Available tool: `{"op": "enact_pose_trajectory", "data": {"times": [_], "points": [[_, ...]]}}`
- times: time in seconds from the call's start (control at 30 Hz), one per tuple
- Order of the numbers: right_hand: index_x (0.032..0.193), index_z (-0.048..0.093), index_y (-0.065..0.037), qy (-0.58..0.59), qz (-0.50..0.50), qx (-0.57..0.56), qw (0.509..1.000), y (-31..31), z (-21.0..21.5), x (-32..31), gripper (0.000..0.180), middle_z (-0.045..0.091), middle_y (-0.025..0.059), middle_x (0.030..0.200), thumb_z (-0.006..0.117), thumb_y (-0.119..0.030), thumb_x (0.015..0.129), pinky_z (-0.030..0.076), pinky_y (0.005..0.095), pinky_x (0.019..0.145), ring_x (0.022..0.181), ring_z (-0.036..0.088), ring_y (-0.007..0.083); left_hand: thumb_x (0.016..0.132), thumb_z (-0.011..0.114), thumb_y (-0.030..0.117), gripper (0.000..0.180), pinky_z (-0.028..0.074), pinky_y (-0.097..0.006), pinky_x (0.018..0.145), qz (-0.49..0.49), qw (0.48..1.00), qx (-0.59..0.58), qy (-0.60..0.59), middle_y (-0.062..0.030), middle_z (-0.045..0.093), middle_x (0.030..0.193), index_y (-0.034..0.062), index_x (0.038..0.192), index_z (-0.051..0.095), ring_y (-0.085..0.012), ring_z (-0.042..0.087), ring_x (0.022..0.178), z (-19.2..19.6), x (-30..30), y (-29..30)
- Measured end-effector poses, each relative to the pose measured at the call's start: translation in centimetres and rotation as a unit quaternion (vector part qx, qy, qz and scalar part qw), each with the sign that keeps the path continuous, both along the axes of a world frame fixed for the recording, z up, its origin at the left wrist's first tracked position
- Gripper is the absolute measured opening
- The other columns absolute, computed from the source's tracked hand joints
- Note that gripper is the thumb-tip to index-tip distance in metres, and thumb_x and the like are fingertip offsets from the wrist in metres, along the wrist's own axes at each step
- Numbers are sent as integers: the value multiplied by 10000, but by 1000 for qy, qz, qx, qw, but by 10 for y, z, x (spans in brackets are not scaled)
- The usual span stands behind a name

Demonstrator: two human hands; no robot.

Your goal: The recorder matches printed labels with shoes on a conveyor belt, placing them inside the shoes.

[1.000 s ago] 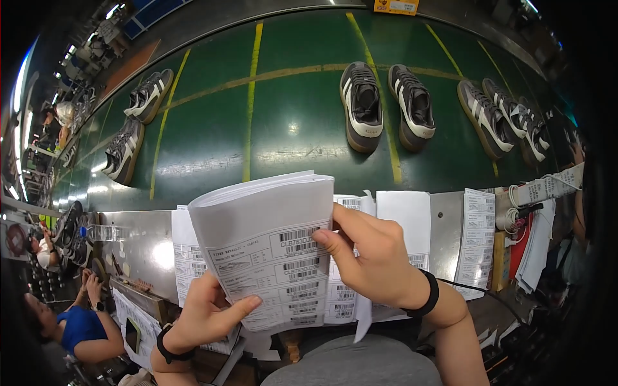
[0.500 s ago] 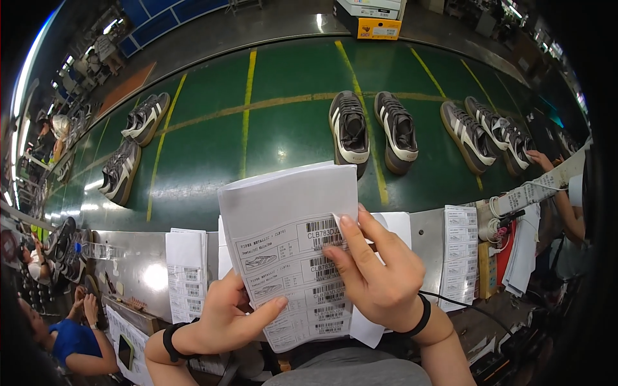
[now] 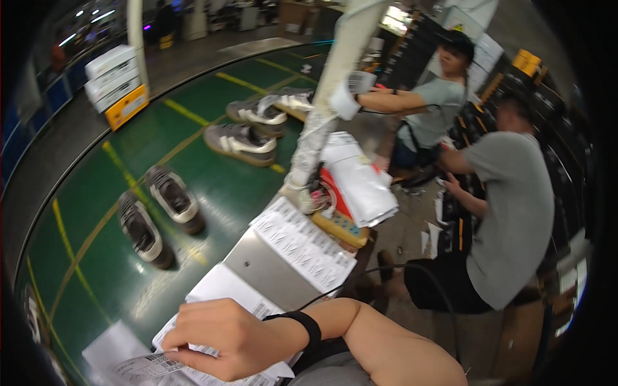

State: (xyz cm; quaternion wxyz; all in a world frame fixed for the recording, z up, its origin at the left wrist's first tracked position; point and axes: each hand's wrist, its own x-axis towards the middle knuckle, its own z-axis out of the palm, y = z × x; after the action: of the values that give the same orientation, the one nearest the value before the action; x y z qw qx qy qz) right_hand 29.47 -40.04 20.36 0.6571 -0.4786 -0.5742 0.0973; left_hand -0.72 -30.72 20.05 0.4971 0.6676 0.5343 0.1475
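Observation:
My right hand (image 3: 219,338) reaches across the lower left, a black band on its wrist. Its thumb and fingers are pinched over the edge of a printed label sheet (image 3: 147,367), which bears barcodes and is smeared by motion. Beneath the hand are more white papers (image 3: 222,289) at the front edge of the belt. My left hand is outside the picture. Just beyond the papers stands a pair of dark sneakers with pale stripes, the left shoe (image 3: 138,226) and the right shoe (image 3: 172,196) side by side.
More sneakers (image 3: 241,143) sit farther along the green belt (image 3: 90,225). A wrapped post (image 3: 322,109) rises at its edge. Right of it lie label sheets (image 3: 302,244) and a yellow power strip (image 3: 341,228). Two people (image 3: 515,199) are at the right. Shoe boxes (image 3: 116,83) stand far left.
My view has swung to the right, bringing the post and two people in. My left hand has left the picture. My right hand still pinches a label sheet, now at the lower left.

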Motion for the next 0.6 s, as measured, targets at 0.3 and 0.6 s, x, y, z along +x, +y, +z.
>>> {"op": "enact_pose_trajectory", "data": {"times": [0.3,0.6], "points": [[972,603,-9,-8,-104,-134,985,-4,-25,75,185,609,132,898,697,-100,841,480,357,743,838,604,276,909,661,220,578,542,-330,802,-29,967,-124,220,-181,608,1183,-65,1355,427,-245,621,1000,-111,-122,24],[1056,546,-70,40,-198,-167,965,28,-84,158,334,567,4,949,767,-169,826,458,253,666,861,543,87,902,654,292,445,522,-414,815,-128,930,50,340,-219,692,1052,-36,1199,604,-346,679,941,-30,-6,-5]]}}
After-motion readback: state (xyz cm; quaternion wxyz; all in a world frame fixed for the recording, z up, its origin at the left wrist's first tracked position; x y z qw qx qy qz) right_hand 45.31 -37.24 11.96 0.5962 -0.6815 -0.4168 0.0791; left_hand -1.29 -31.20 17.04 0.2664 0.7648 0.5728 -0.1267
